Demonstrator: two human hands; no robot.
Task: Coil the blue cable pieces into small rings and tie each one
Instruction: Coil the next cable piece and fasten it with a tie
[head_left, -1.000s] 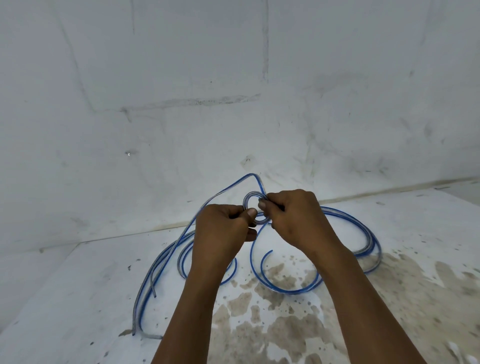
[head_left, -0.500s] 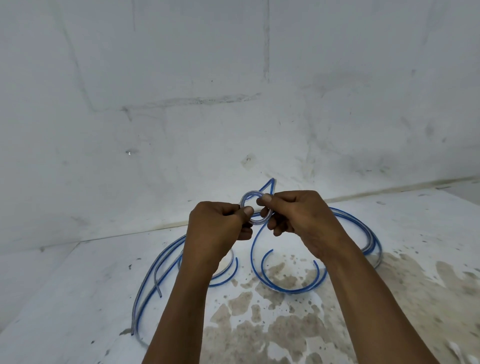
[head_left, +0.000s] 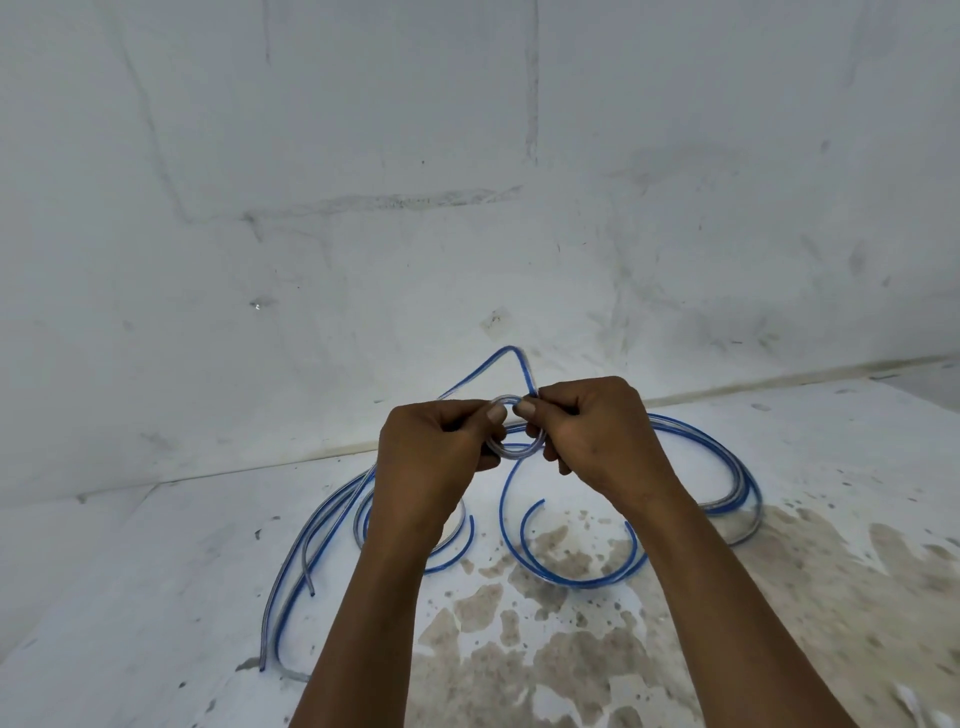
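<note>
Pinching a small ring of blue cable between both hands, held up over the floor. My left hand grips its left side, thumb on top; my right hand grips the right side, fingers curled. A loose strand peaks above the ring. More blue cable pieces lie curved on the stained floor below, near the wall.

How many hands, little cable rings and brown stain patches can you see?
Hands: 2, the left hand and right hand, both pinching the ring.
Small cable rings: 1
Brown stain patches on the floor: 1, spread wide.
Total: 4
</note>
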